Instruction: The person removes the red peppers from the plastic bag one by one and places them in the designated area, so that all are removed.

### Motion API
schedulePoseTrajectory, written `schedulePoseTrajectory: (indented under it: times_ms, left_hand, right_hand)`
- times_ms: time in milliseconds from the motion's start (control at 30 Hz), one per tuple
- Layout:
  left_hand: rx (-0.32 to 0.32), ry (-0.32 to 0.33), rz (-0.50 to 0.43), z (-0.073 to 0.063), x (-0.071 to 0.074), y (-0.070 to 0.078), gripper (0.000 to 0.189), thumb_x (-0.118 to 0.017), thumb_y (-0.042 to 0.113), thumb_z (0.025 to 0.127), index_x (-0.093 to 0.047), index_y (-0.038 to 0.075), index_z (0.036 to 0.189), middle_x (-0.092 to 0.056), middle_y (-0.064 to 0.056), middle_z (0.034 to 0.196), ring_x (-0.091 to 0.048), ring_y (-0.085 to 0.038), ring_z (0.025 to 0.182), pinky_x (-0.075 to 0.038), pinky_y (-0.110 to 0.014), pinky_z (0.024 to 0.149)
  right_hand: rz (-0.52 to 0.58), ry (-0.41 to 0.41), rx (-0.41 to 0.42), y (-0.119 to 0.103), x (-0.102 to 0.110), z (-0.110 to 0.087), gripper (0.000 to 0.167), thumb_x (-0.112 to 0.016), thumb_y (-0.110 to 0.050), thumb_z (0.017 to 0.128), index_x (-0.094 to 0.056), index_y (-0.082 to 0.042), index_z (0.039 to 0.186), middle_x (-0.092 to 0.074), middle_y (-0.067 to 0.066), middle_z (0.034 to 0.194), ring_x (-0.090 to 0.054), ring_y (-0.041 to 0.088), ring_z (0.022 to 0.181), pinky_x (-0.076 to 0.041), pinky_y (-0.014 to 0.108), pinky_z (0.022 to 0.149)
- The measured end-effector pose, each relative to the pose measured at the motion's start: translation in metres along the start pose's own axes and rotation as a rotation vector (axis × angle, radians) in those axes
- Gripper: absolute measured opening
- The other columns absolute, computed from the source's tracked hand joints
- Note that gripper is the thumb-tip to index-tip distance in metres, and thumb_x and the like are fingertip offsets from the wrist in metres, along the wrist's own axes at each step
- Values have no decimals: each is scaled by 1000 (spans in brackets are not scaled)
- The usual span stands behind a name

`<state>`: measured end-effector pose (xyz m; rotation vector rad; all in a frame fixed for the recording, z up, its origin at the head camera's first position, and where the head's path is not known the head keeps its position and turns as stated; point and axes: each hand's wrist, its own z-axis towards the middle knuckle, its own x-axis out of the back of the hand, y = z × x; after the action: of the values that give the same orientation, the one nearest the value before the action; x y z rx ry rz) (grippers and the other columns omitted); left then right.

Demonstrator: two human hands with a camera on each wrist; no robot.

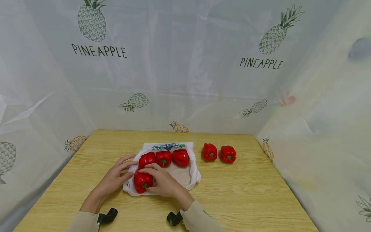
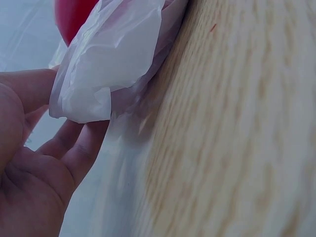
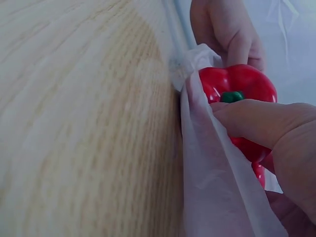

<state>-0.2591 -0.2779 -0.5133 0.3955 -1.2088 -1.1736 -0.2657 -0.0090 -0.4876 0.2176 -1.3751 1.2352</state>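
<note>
Wooden tabletop (image 3: 98,128) lay nearest in the wrist views, under the white bag (image 1: 195,175). Left hand (image 1: 113,177) touched its left rim, any pinch unclear; right hand (image 1: 164,184) gripped the near-left red pepper (image 1: 140,181) inside. Only the head view showed two loose peppers (image 1: 209,152).

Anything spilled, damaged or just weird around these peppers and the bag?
No spill or damage shows on the peppers or white bag. One oddity: in the left wrist view, a short red mark on the table, unlike its pale grain; I can't tell what it is.
</note>
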Motion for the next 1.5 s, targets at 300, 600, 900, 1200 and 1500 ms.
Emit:
schedulePoseTrajectory:
  times_ms: [300, 600, 900, 1200, 1500]
  left_hand:
    - [-9, 3, 1, 0, 0, -1, 37, -70, 4, 101, -70, 7, 138, -41, -12, 163, -37, -40, 147, -42, -12, 104]
    - [13, -1, -6, -1, 0, 0, 37, -70, 4, 102, -70, 9, 138, -40, -10, 164, -40, -36, 144, -47, -15, 100]
    - [-5, -1, 21, -3, 1, -1, 38, -70, 7, 102, -69, 10, 140, -40, -10, 164, -46, -14, 137, -52, -19, 97]
    - [7, -8, 15, -2, 1, 3, 37, -70, 7, 102, -69, 11, 139, -40, -9, 165, -41, -38, 142, -49, -18, 100]
    - [7, -11, 37, -2, 2, 0, 38, -70, 6, 102, -69, 10, 140, -39, -9, 165, -42, -30, 144, -49, -18, 100]
  right_hand:
    - [11, 26, -13, 0, -3, 0, 64, -85, -9, 91, -60, -23, 148, -52, 5, 154, -54, 17, 137, -48, 21, 105]
    - [2, 23, -21, 2, -4, 1, 63, -85, -10, 92, -60, -23, 148, -52, 5, 153, -55, 16, 134, -50, 20, 102]
    - [24, 16, -27, 3, -4, 1, 61, -85, -10, 91, -62, -24, 146, -52, 2, 151, -57, 11, 125, -50, 14, 92]
    - [23, 14, -22, 4, -3, 1, 59, -85, -12, 93, -63, -24, 146, -53, 3, 151, -57, 10, 123, -49, 12, 91]
    - [35, 10, -32, 2, 2, -1, 58, -83, -11, 93, -63, -24, 146, -52, 0, 150, -56, 6, 117, -51, 13, 88]
